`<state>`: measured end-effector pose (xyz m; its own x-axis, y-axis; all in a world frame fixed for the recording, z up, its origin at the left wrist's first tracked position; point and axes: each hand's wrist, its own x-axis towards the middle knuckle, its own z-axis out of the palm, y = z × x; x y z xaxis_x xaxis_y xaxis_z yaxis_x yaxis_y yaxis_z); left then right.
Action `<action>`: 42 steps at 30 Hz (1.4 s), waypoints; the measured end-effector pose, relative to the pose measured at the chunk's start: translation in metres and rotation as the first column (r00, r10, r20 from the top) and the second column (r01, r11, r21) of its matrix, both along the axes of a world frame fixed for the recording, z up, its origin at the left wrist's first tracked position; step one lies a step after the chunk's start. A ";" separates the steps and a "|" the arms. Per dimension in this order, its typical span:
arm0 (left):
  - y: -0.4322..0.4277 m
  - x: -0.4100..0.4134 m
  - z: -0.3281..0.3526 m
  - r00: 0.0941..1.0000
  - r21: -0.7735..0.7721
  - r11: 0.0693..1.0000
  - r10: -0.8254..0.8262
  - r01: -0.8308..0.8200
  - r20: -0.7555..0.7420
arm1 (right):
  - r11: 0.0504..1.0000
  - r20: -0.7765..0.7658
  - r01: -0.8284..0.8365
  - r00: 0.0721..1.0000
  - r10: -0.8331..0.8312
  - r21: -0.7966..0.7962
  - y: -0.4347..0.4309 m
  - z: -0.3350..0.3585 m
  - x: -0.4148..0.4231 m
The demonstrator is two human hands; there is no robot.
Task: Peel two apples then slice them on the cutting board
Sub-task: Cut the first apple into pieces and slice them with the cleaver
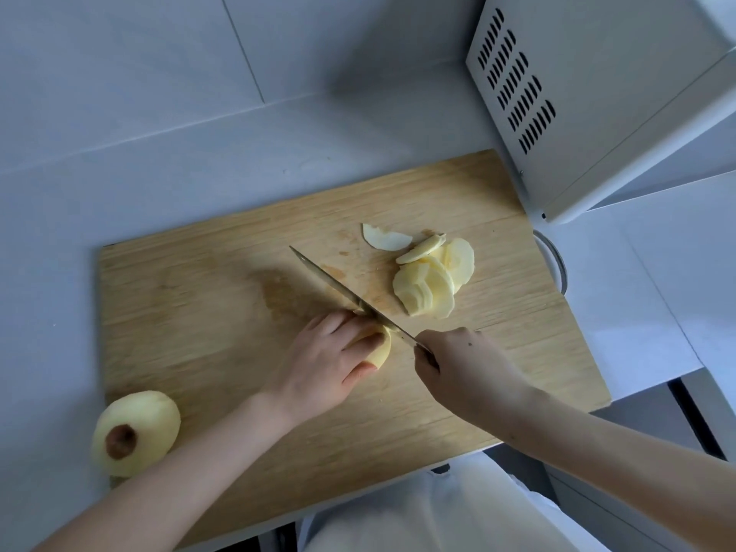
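The left hand curls over a piece of apple on the cutting board; the right hand grips the knife, blade against that piece; slices lie beyond; a peeled apple sits at the board's near-left corner; a white microwave stands on the pale counter.

Your right hand hides the knife handle entirely. Your left hand covers most of the apple piece. Microwave: cut off at the top and right edges. Round object beside the cutting board: mostly hidden, unidentifiable.
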<state>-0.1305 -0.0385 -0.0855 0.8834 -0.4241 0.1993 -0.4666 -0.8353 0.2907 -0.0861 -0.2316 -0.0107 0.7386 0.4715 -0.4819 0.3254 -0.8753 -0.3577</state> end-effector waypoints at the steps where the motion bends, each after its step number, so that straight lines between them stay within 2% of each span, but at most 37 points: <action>1: 0.001 0.000 0.001 1.000 -0.010 1.000 -0.003 0.003 -0.012 | 1.000 0.003 -0.004 1.000 0.004 -0.004 0.002 -0.004 0.001; 7: 0.002 -0.001 0.004 0.999 -0.009 1.000 -0.016 0.016 -0.044 | 1.000 0.003 0.014 1.000 -0.014 0.025 0.004 -0.014 0.002; 15: 0.004 0.002 -0.004 0.999 0.023 0.999 -0.032 0.031 0.013 | 1.000 0.046 -0.030 0.999 0.030 -0.008 -0.011 0.008 -0.010; 21: 0.004 0.001 0.001 0.999 0.010 0.999 -0.039 0.039 -0.009 | 1.000 -0.029 0.019 0.999 -0.019 0.000 -0.005 -0.003 -0.002; 28: 0.003 -0.004 0.001 1.000 -0.010 1.000 -0.023 0.023 -0.016 | 0.995 -0.048 0.084 0.996 -0.082 0.060 -0.003 -0.012 0.001; 35: 0.004 -0.004 -0.003 1.000 0.008 1.000 -0.014 0.014 0.021 | 1.000 0.025 -0.008 1.000 0.008 0.012 -0.008 0.010 -0.009; 42: 0.002 -0.004 0.003 1.000 0.017 1.000 -0.016 0.016 0.015 | 1.000 0.002 0.002 1.000 -0.002 -0.020 0.002 -0.003 -0.006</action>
